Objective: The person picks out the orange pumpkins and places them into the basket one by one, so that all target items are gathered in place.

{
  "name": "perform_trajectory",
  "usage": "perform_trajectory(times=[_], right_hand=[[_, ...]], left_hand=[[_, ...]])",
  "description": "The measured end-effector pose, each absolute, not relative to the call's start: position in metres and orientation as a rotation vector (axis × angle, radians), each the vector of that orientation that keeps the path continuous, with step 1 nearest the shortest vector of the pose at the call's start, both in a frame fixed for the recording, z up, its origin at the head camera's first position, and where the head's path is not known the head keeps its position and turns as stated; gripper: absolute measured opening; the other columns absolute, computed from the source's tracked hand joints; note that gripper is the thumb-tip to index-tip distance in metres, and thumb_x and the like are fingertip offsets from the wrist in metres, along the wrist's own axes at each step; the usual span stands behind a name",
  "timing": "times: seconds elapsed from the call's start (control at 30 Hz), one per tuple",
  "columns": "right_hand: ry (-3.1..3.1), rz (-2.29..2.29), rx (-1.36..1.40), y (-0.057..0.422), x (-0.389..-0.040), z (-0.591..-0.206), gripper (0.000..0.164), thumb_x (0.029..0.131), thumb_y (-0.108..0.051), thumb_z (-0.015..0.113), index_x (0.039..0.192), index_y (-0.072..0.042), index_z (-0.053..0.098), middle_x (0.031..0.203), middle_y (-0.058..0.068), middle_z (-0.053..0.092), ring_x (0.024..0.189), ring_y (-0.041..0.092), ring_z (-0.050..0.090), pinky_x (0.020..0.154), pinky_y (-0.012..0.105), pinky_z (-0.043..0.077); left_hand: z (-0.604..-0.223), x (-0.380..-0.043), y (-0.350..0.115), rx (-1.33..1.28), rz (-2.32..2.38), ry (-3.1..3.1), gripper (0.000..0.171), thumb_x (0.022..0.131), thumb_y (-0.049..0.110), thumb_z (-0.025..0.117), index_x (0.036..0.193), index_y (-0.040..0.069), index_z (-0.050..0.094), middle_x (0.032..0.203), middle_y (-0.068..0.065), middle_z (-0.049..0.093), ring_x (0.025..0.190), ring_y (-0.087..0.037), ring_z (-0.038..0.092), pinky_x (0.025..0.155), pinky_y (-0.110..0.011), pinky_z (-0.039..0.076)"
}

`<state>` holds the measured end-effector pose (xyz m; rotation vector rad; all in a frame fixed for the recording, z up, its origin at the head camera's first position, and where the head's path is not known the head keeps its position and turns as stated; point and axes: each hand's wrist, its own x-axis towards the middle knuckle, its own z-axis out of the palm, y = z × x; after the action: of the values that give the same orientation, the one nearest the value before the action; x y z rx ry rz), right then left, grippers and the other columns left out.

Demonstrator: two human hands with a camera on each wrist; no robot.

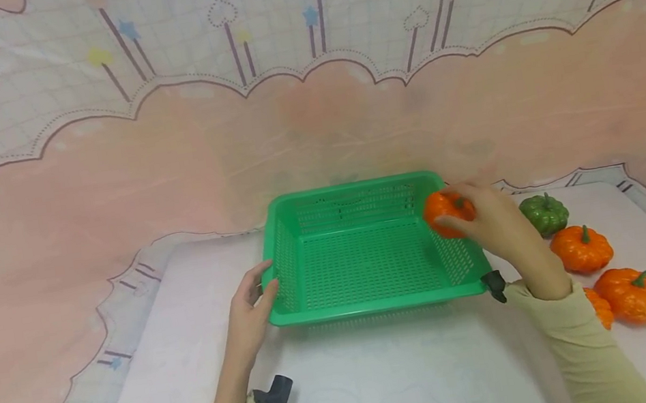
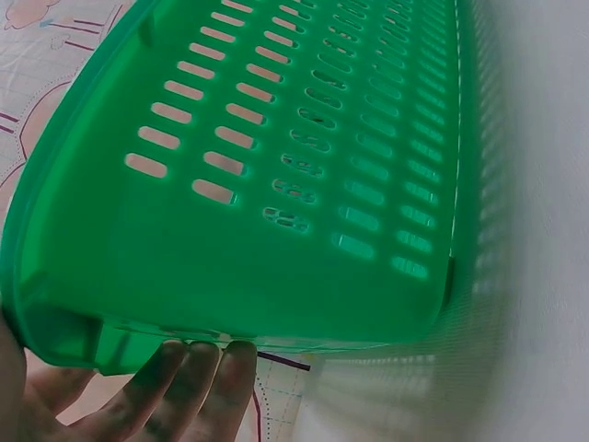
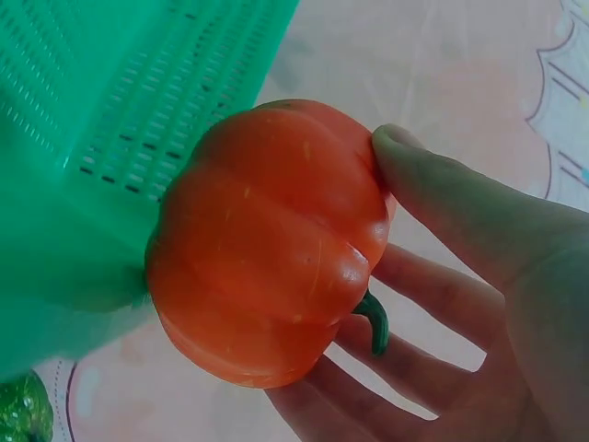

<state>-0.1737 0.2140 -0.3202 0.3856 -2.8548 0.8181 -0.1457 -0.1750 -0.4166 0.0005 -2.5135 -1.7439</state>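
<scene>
A small orange pumpkin (image 1: 444, 215) with a green stem is held in my right hand (image 1: 489, 216). The thumb and fingers grip it at the stem side, as the right wrist view shows. In the head view it overlaps the right end of a green plastic basket (image 1: 375, 306), high at the wall. My left hand (image 1: 251, 304) holds the basket's left rim, thumb and forefinger over the edge. In the left wrist view its other fingers (image 2: 189, 378) lie along the outside of the perforated wall. Inside, the basket's slotted floor (image 1: 368, 260) shows bare.
Right of the basket stand a green pumpkin (image 1: 545, 215) and orange pumpkins (image 1: 582, 249), (image 1: 634, 297), one partly hidden by the right sleeve (image 1: 584, 337). Everything sits on a white table (image 1: 385, 378). A patterned pink cloth (image 1: 167, 154) hangs behind.
</scene>
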Motion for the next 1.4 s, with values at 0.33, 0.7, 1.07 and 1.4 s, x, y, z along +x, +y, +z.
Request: perform_trajectory(times=[0.33, 0.7, 1.07, 1.4], right_hand=[[-2.826, 0.827, 0.456, 0.199, -0.186, -0.328, 0.045, 0.09, -0.019, 0.075, 0.126, 0.005, 0.061, 0.119, 0.022, 0.061, 0.103, 0.038, 0.06, 0.089, 0.054, 0.053], [-2.817, 0.83, 0.538, 0.176, -0.193, -0.327, 0.047, 0.09, -0.027, 0.076, 0.126, -0.001, 0.064, 0.124, 0.018, 0.062, 0.108, 0.034, 0.06, 0.09, 0.05, 0.053], [-2.839, 0.833, 0.571, 0.162, -0.2, -0.329, 0.048, 0.09, -0.029, 0.075, 0.128, -0.003, 0.063, 0.13, 0.017, 0.059, 0.109, 0.032, 0.06, 0.089, 0.047, 0.055], [-2.858, 0.846, 0.615, 0.153, -0.207, -0.328, 0.047, 0.09, -0.028, 0.076, 0.128, -0.004, 0.064, 0.129, 0.017, 0.059, 0.107, 0.032, 0.061, 0.086, 0.045, 0.056]], left_hand=[[-0.417, -0.145, -0.179, 0.001, -1.747, -2.515, 0.044, 0.103, 0.026, 0.056, 0.145, 0.014, 0.047, 0.149, -0.014, 0.047, 0.134, -0.037, 0.049, 0.107, -0.06, 0.041], [-0.418, -0.147, -0.179, -0.009, -1.751, -2.509, 0.044, 0.103, 0.027, 0.056, 0.144, 0.015, 0.047, 0.149, -0.013, 0.047, 0.134, -0.037, 0.049, 0.108, -0.06, 0.04], [-0.417, -0.149, -0.177, -0.002, -1.759, -2.511, 0.043, 0.103, 0.026, 0.056, 0.144, 0.015, 0.047, 0.148, -0.013, 0.048, 0.132, -0.035, 0.051, 0.107, -0.058, 0.042], [-0.418, -0.148, -0.177, -0.026, -1.758, -2.489, 0.043, 0.103, 0.024, 0.055, 0.144, 0.013, 0.047, 0.149, -0.015, 0.047, 0.134, -0.037, 0.05, 0.107, -0.059, 0.042]])
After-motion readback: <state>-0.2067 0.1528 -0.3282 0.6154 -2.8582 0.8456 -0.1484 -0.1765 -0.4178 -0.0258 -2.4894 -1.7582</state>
